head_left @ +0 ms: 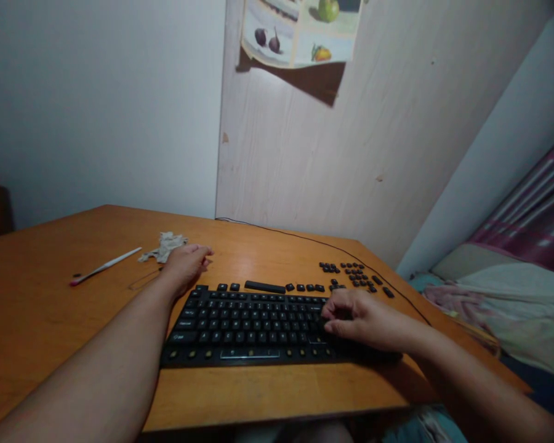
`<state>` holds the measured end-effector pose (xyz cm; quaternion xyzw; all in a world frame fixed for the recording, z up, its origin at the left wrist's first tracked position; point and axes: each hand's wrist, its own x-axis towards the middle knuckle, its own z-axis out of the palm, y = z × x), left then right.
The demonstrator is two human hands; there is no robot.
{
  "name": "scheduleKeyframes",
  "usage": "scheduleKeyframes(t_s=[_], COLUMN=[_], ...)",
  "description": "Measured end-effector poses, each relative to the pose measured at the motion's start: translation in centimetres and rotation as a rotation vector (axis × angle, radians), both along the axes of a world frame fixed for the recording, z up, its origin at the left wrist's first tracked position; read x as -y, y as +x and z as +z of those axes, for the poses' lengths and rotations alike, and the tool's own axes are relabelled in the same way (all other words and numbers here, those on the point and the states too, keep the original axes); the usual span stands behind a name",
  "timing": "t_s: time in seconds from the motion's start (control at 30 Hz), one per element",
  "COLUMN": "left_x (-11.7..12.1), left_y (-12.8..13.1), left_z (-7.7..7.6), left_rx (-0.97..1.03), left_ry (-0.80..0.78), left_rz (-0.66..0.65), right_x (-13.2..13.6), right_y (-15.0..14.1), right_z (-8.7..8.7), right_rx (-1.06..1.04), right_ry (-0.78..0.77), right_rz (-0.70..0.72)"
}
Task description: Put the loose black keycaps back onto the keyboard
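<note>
The black keyboard [253,326] lies flat near the front edge of the bench [258,394], its bottom row bare of caps. Your right hand [367,320] is over its right portion, thumb and forefinger curled close together; whether they grip anything cannot be told. Your left hand [184,267] is just beyond the far left corner, fingers loosely bent; you cannot tell from this view whether it holds anything. Behind the keyboard, note the long bar key [264,287] in a line of loose keycaps [301,287], with a further cluster [362,283] at the right rear. A crumpled cloth [167,246] lies beside your left hand, a slim white tool [113,261] farther left. A thin cable [277,231] crosses the rear.
</note>
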<state>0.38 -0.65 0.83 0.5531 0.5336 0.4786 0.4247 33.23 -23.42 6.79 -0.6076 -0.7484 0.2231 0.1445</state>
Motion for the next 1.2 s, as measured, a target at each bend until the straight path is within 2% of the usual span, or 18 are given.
scheduleKeyframes(t_s=[0.13, 0.37, 0.83, 1.03, 1.2], left_x=[-0.3, -0.6, -1.0, -0.6, -0.4], left_y=[0.0, -0.1, -0.2, 0.0, 0.0], left_z=[-0.3, -0.6, -0.9, -0.7, -0.5], left_rx=[0.013, 0.026, 0.029, 0.048, 0.044], left_ry=[0.028, 0.049, 0.048, 0.032, 0.031], left_rz=[-0.005, -0.015, -0.022, -0.018, -0.013], right_x=[1.1, 2.4, 2.2, 2.6, 2.7], right_y=[-0.9, -2.6, -3.4, -3.9, -3.9], right_z=[0.0, 0.0, 0.1, 0.2, -0.5], right_rx=[0.171, 0.353, 0.467, 0.514, 0.584], right_ry=[0.083, 0.146, 0.158, 0.214, 0.272], right_rz=[0.035, 0.059, 0.083, 0.095, 0.088])
